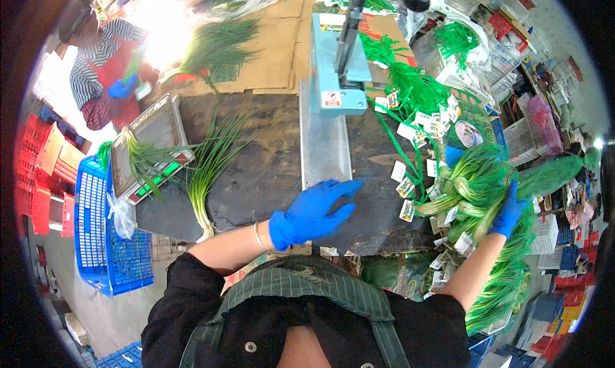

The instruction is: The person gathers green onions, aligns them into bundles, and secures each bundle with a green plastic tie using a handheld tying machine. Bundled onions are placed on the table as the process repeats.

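My left hand [314,214], in a blue glove, is held above the dark tabletop with its fingers apart and nothing in it. It is close to the near end of a metal plate [326,152] under a light-blue bench press with a black lever [338,79]. At the right, my right hand [509,212], also blue-gloved, grips a green-netted bundle of green onions [485,221] at a pile; its fingertips are partly hidden. A netting tail [552,176] stretches right of that hand. Loose green onions [204,185] lie on the table to my left.
A scale [149,152] carries more green onions. Beside it stands a blue crate [96,224]. Green net sleeves with tags [418,94] are heaped right of the press. Cut greens [211,46] lie on cardboard [278,46]. A person in a striped top [105,70] is at the far left.
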`<state>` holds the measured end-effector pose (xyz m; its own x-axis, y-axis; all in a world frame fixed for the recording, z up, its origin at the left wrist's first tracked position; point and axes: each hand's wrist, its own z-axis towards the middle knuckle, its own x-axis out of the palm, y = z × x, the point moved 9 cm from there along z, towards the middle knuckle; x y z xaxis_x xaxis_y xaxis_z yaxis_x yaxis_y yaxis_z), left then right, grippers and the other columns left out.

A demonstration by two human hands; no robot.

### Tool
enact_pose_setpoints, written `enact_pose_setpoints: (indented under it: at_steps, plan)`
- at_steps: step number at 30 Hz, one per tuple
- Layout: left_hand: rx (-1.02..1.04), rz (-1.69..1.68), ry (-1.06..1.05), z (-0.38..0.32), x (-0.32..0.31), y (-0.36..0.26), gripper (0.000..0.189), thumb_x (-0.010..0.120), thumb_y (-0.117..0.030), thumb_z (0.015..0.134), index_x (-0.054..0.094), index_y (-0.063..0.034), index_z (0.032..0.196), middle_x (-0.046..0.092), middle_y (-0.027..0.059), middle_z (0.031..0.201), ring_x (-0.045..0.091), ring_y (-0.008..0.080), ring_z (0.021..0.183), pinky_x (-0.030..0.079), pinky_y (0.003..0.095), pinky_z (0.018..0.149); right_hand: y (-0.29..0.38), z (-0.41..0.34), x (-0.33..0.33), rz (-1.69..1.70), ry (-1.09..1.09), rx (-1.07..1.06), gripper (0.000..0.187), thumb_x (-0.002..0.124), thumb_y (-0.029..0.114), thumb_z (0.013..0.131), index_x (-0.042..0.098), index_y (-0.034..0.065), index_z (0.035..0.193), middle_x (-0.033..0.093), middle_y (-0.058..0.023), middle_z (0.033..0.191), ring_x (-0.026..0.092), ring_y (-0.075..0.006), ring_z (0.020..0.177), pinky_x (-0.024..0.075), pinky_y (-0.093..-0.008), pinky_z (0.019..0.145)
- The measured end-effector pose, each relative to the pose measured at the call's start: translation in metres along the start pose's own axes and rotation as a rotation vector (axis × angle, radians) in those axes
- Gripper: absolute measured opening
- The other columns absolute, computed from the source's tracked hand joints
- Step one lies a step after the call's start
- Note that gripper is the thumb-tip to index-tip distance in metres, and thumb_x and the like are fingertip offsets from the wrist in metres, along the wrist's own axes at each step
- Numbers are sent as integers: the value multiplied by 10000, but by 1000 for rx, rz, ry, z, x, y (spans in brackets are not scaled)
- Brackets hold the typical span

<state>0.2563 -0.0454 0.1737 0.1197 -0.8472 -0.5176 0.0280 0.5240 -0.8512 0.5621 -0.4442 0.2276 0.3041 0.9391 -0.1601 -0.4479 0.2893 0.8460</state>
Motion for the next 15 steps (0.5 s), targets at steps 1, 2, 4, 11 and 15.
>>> enact_pose_setpoints:
  at_steps: [1, 2, 4, 11, 15]
  plan:
    - [-29, -26, -67, -16, 1, 22, 472, 622, -162, 820, 479, -73, 1262, 564, 154, 1097, 538, 301, 1032, 428, 388, 895, -17, 11, -18, -363, -3, -97, 641, 639, 365, 822, 430, -56, 1259, 547, -202, 1196, 549, -306, 1000, 433, -412, 864]
    - [-77, -47, -123, -35, 1, 47, 455, 626, -156, 819, 490, -67, 1245, 566, 154, 1091, 540, 299, 1025, 428, 387, 895, -53, 5, -39, -1142, -82, 43, 689, 598, 450, 817, 411, -3, 1302, 504, -230, 1252, 522, -364, 1083, 406, -452, 924]
    - [-169, -25, -323, -83, -17, 97, 462, 640, -150, 812, 489, -44, 1236, 562, 162, 1087, 538, 310, 1013, 426, 386, 899, -118, -7, -58, -1461, 209, 364, 712, 533, 538, 815, 417, 44, 1315, 477, -238, 1275, 483, -411, 1126, 378, -473, 964]
    - [-912, 634, -1012, -281, -142, 216, 766, 744, -359, 682, 416, 60, 1233, 528, 253, 1114, 492, 414, 1028, 408, 439, 881, 51, -26, 22, -970, -100, -473, 566, 555, 393, 882, 469, -31, 1247, 526, -220, 1218, 551, -347, 1045, 443, -419, 890]
    - [-1018, 300, -758, -284, -141, 264, 569, 725, -317, 659, 500, 42, 1039, 588, 254, 991, 569, 409, 916, 459, 443, 790, 70, -146, 206, -38, 650, -173, 359, 470, 18, 881, 482, -48, 1234, 529, -151, 1225, 487, -239, 1138, 367, -353, 992]
